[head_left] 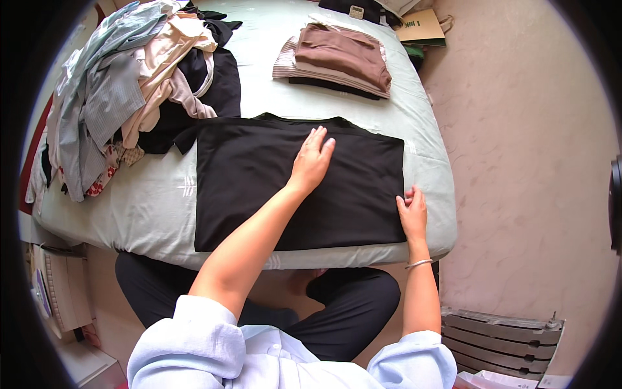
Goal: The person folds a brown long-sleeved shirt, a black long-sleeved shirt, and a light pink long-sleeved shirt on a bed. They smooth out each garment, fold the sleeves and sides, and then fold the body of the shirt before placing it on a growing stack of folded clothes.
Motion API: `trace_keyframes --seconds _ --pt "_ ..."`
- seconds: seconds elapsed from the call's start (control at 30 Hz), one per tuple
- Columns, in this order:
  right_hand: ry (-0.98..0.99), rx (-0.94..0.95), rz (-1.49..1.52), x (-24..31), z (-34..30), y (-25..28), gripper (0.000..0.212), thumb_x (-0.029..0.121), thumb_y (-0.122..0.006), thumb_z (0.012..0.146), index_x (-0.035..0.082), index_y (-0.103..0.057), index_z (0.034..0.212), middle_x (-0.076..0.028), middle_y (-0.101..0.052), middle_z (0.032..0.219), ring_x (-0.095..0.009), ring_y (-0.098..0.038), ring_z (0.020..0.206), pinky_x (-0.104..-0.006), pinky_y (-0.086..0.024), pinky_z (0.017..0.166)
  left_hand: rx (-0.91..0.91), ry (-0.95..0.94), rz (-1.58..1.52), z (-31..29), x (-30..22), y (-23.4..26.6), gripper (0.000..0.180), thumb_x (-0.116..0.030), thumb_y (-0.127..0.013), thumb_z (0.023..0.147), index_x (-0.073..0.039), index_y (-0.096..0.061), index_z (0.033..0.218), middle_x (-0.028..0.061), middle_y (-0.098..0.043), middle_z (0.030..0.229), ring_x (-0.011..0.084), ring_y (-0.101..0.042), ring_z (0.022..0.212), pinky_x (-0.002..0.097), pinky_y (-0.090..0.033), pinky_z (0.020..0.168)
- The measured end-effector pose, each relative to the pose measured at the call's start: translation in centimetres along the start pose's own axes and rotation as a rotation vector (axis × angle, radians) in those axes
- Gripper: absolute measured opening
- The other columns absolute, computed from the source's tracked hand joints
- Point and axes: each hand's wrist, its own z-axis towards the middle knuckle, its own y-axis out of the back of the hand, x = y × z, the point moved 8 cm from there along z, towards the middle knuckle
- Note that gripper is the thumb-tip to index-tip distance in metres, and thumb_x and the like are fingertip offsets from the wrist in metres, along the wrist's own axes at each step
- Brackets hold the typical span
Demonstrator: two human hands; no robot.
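Note:
A black top [253,168] lies spread in a wide rectangle on the bed, its neckline at the far edge. My left hand [311,161] rests flat on it near the neckline, fingers stretched out. At the garment's right side edge is my right hand [413,212], its thumb touching the border and its fingers slightly bent and apart. A thin bracelet [418,263] circles my right wrist.
A large heap of mixed clothes [120,84] lies on the bed [152,217] at the far left, touching the black top. Folded clothes, brown on top [342,48], are stacked at the far side. A paper bag [421,27] stands beyond the bed's right edge. A grey slatted piece [499,340] sits at lower right.

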Motion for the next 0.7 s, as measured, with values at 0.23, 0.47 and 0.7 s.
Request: trace_keyframes --seconds 0.23,0.47,0.7 --pt "-0.064 0.148 0.08 -0.8 1.2 -1.3 0.044 0.021 -0.07 0.086 -0.005 -0.055 0.117 -0.013 -0.068 0.097 -0.024 -0.065 0.085 -0.0354 -0.051 0.079 -0.204 0.25 -0.775 0.3 0.5 -0.6 0.061 -0.041 -0.04 0.103 0.001 -0.035 0.146 0.0146 -0.037 0.151 0.0253 -0.032 0.141 0.0327 -0.024 0.115" --pt "-0.393 0.58 1.276 3.4 1.0 -2.9 0.038 0.015 -0.061 0.09 -0.003 -0.055 0.123 -0.012 -0.064 0.117 -0.019 -0.063 0.103 -0.0319 -0.05 0.093 -0.19 0.268 -0.969 1.4 3.9 -0.4 0.066 -0.042 -0.037 0.104 0.001 -0.021 0.151 0.0149 -0.022 0.159 0.0235 -0.018 0.148 0.0371 -0.013 0.119" --pt "-0.382 0.564 1.531 7.9 1.8 -2.5 0.046 0.015 -0.058 0.087 -0.003 -0.052 0.128 -0.014 -0.061 0.12 -0.023 -0.062 0.105 -0.0341 -0.05 0.093 -0.187 0.329 -0.935 0.9 1.4 -0.2 0.065 -0.041 -0.041 0.103 0.002 -0.026 0.149 0.0164 -0.024 0.157 0.0247 -0.02 0.147 0.0375 -0.014 0.119"
